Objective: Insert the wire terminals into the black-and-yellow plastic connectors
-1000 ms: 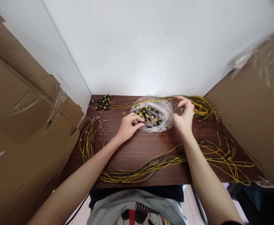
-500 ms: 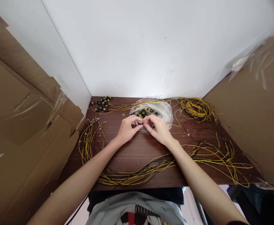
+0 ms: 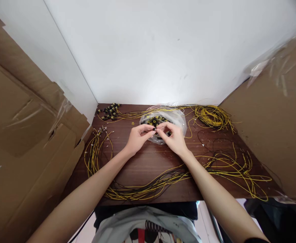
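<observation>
My left hand [image 3: 137,138] and my right hand [image 3: 172,137] meet over the brown table [image 3: 148,158], just in front of a clear plastic bag [image 3: 178,118] holding several black and yellow connectors. Both hands pinch their fingertips together on a small black connector [image 3: 154,129] between them. What the right fingers hold beside it is too small to make out. A thin yellow wire runs off from the hands toward the right.
Yellow and black wires [image 3: 148,189] lie in a long bundle along the front edge. A yellow coil [image 3: 214,116] sits at the back right, more wires [image 3: 94,152] at the left. Finished connectors [image 3: 109,111] are at the back left. Cardboard walls [image 3: 23,135] stand on both sides.
My right hand has come from the back right, near the coil, over to my left hand. Both now pinch the small connector in front of the bag.
</observation>
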`<action>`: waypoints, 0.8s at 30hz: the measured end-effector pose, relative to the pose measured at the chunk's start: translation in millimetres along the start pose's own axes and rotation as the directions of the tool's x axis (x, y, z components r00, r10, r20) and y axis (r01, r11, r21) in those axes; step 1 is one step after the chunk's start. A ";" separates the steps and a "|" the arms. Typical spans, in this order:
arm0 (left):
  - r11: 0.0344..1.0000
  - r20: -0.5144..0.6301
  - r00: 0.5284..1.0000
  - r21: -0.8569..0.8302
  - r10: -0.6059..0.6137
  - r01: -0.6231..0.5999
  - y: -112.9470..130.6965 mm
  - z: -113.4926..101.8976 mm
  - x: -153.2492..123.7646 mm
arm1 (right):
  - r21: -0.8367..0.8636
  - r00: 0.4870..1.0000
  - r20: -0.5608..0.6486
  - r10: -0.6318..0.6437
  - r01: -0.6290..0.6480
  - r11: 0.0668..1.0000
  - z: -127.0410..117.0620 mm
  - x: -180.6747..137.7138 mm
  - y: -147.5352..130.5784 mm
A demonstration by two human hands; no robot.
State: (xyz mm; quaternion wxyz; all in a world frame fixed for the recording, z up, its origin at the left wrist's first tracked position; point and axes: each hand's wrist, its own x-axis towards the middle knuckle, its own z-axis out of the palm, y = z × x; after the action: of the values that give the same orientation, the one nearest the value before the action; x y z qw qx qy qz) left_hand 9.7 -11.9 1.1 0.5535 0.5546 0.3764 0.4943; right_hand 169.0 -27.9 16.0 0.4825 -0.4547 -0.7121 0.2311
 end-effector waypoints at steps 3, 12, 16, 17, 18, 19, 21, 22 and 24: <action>0.999 0.017 0.999 -0.025 -0.036 0.036 0.5 0.7 -0.5 | 0.009 1.000 0.010 -0.012 0.012 1.000 -2.3 0.7 0.6; 0.998 0.005 0.998 0.020 -0.058 0.058 2.7 1.4 -0.7 | 0.013 0.999 0.032 -0.024 0.023 1.000 -5.3 1.3 1.2; 0.997 0.008 0.998 0.027 -0.070 0.070 4.9 2.0 -1.0 | -0.011 0.998 0.049 -0.028 0.029 1.000 -7.0 1.8 0.7; 0.997 0.012 0.997 0.030 -0.074 0.074 5.6 2.0 -1.2 | -0.017 0.998 0.056 -0.033 0.034 0.999 -7.5 2.0 0.7; 0.996 0.016 0.997 0.032 -0.079 0.079 6.3 2.0 -1.3 | -0.020 0.997 0.065 -0.038 0.040 0.999 -8.1 2.2 0.8; 0.996 0.020 0.996 0.033 -0.085 0.084 6.9 2.0 -1.4 | -0.022 0.996 0.075 -0.043 0.045 0.999 -8.6 2.4 0.9; 0.995 0.027 0.995 0.037 -0.095 0.094 7.8 1.8 -1.7 | -0.020 0.995 0.090 -0.054 0.056 0.998 -9.6 2.7 0.9; 0.995 0.027 0.995 0.040 -0.097 0.096 8.0 1.7 -1.8 | -0.018 0.994 0.094 -0.057 0.059 0.998 -10.0 2.8 0.7; 0.995 0.025 0.995 0.047 -0.095 0.094 8.3 1.4 -2.0 | -0.016 0.993 0.099 -0.060 0.062 0.998 -10.6 2.9 -0.3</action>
State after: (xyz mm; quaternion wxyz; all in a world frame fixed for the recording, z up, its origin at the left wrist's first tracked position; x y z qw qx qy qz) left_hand 9.5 -15.1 9.2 0.5686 0.5555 0.4057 0.4512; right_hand 178.0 -26.6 22.2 0.4493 -0.4253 -0.7508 0.2317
